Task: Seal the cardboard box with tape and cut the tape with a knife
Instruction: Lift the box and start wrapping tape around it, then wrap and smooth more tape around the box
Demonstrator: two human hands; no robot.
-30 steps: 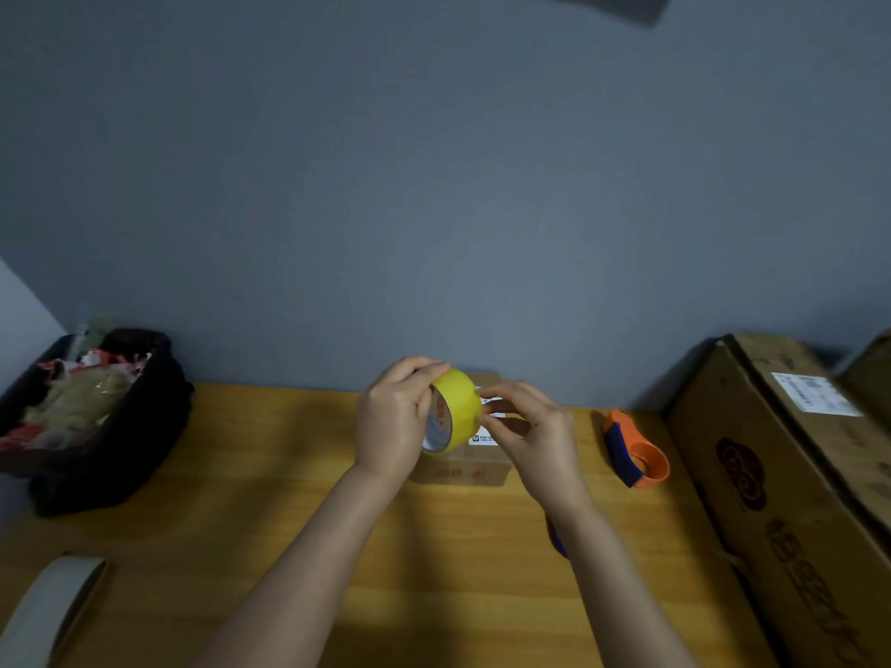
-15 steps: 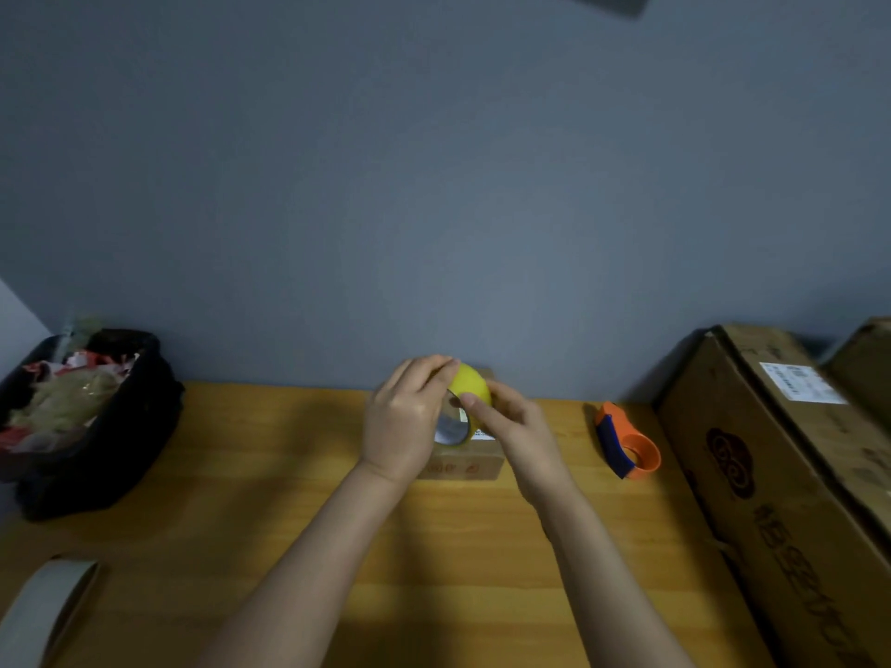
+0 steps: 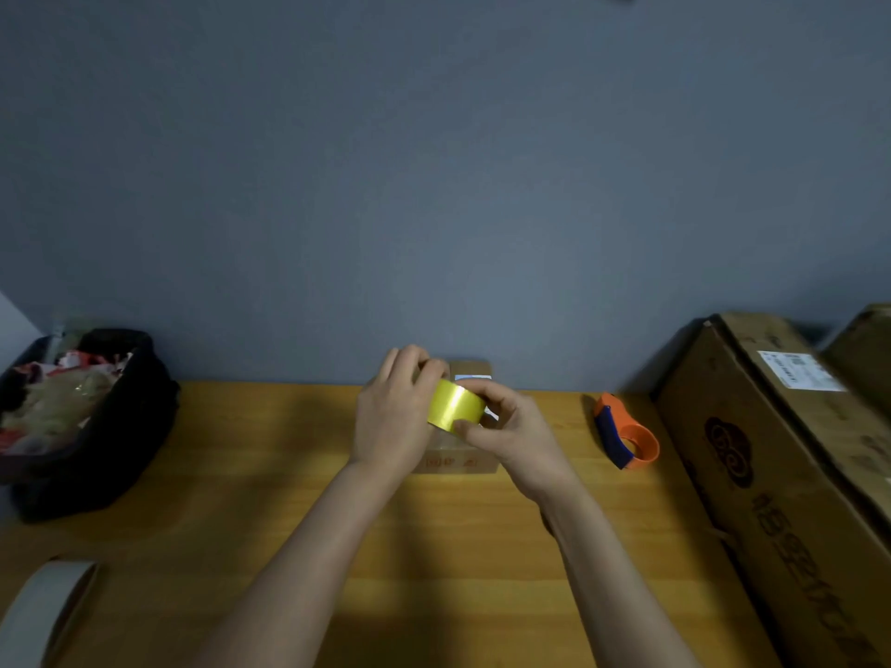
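Observation:
A yellow tape roll (image 3: 455, 406) is held between both hands just above a small cardboard box (image 3: 470, 462) at the back middle of the wooden table (image 3: 231, 474). My left hand (image 3: 393, 417) grips the roll's left side. On the right side, my right hand (image 3: 511, 429) pinches the roll with thumb and fingers. The box is mostly hidden behind the hands; a white label (image 3: 475, 377) shows on its top. No knife can be seen.
An orange and blue tape dispenser (image 3: 624, 433) lies right of the box. Large cardboard boxes (image 3: 781, 474) stand along the right edge. A black bag (image 3: 82, 421) full of scraps sits at the left, and a pale tape roll (image 3: 38, 614) lies at the near left corner.
The roll has turned in my hands, so its yellow outer face now shows instead of its open core. Both hands stayed above the small box.

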